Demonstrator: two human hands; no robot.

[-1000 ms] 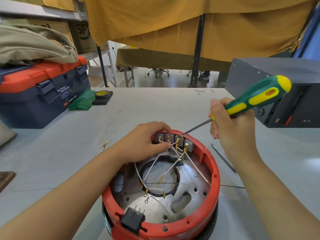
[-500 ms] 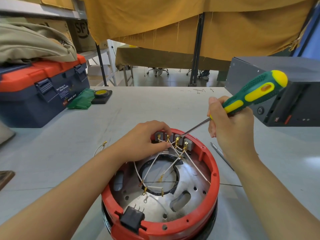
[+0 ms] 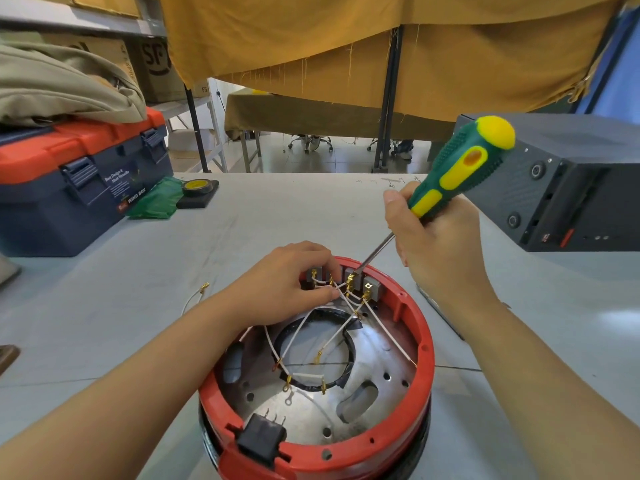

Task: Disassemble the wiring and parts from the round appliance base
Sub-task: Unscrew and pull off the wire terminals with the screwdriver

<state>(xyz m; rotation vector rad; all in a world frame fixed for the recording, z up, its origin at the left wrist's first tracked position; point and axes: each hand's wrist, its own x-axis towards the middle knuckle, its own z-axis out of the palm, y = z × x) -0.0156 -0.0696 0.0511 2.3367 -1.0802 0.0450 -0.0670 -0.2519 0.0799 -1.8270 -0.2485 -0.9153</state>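
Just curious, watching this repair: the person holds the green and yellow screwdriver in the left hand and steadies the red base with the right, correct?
Not quite: the hands are swapped. The head view shows the right hand gripping the green and yellow screwdriver, its tip at the terminal blocks, while the left hand steadies the red base.

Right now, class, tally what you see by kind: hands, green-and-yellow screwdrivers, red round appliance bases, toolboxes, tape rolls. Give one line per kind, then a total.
Hands: 2 (left hand, right hand)
Green-and-yellow screwdriver: 1
Red round appliance base: 1
Toolbox: 1
Tape roll: 1
Total: 6
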